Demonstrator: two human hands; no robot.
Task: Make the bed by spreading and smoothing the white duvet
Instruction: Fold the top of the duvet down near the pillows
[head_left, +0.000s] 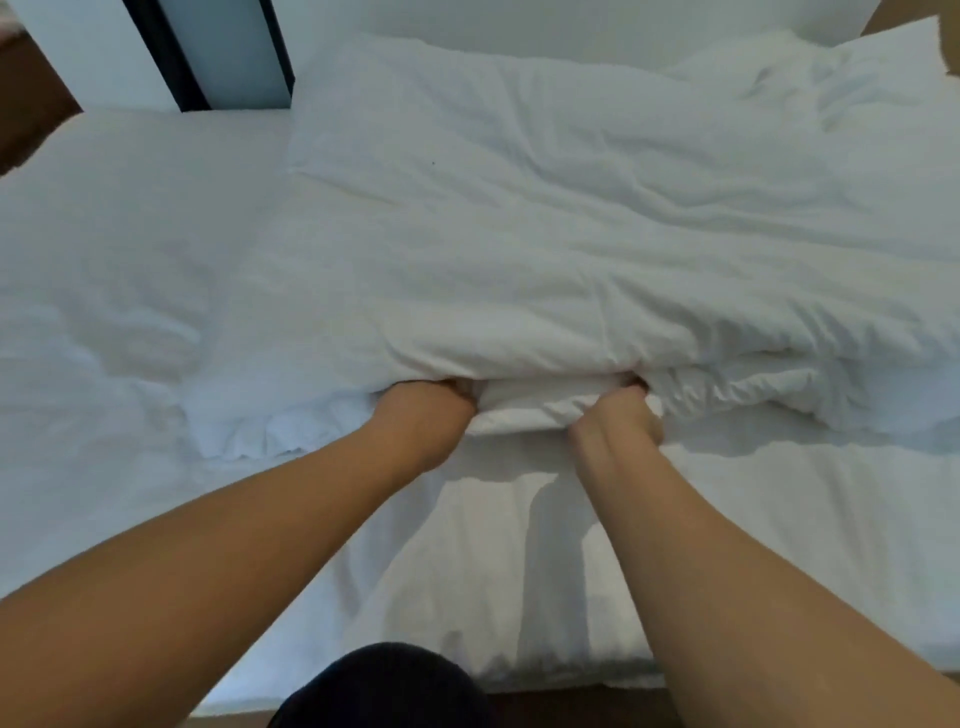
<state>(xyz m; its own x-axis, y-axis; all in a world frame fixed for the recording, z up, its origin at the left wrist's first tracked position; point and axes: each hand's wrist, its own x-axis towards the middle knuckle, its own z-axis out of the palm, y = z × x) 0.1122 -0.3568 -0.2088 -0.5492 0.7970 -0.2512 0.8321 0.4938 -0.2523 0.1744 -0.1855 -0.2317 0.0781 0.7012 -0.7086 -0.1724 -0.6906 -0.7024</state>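
Note:
The white duvet (571, 218) lies bunched and creased over the middle and right of the bed, its near edge folded into a thick roll. My left hand (426, 415) grips that folded edge from the left, fingers curled under the fabric. My right hand (618, 418) grips the same edge a short way to the right, fingertips buried in the fold. The bare white sheet (130, 249) shows on the left and in front of the roll.
The near mattress edge (545, 670) runs along the bottom, with dark floor below it. A pale wall panel with a dark vertical frame (176, 57) stands at the back left. Brown floor (26, 98) shows at the far left. A dark garment (379, 686) sits at bottom centre.

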